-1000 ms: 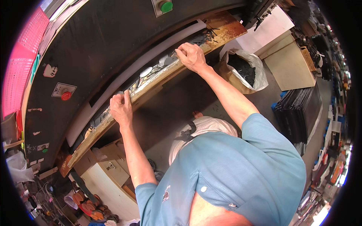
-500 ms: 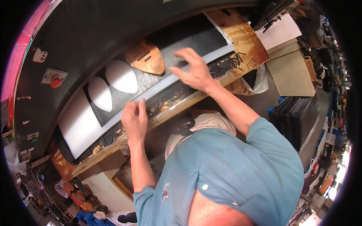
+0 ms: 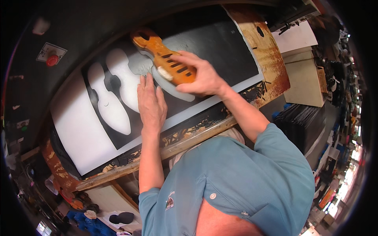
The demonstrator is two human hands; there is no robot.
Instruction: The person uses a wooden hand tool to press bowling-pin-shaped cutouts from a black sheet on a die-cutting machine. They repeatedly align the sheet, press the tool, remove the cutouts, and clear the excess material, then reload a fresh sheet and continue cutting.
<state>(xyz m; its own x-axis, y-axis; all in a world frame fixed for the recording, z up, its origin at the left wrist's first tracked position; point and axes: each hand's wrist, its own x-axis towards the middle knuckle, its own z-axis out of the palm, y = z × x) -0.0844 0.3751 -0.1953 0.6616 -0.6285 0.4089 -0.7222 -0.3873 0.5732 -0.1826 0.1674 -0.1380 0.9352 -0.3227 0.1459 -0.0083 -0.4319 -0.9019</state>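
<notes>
- right hand [image 3: 202, 76] closed on the orange slotted die [image 3: 165, 59], long axis running toward the counter's far left corner.
- left hand [image 3: 151, 104] open, flat on the black sheet [image 3: 220, 51] just beside it.

Centre evenly lit, moderately bright, light apparently from overhead; soft shadow under the hands [image 3: 151, 104] on the dark sheet [image 3: 232, 47]; pale cut-out shapes [image 3: 112, 108] nearly blown out, little surface detail; strong fisheye bending at the rim, black vignette all round; lower-left and right edges dim, cluttered, possibly slightly blurred.
</notes>
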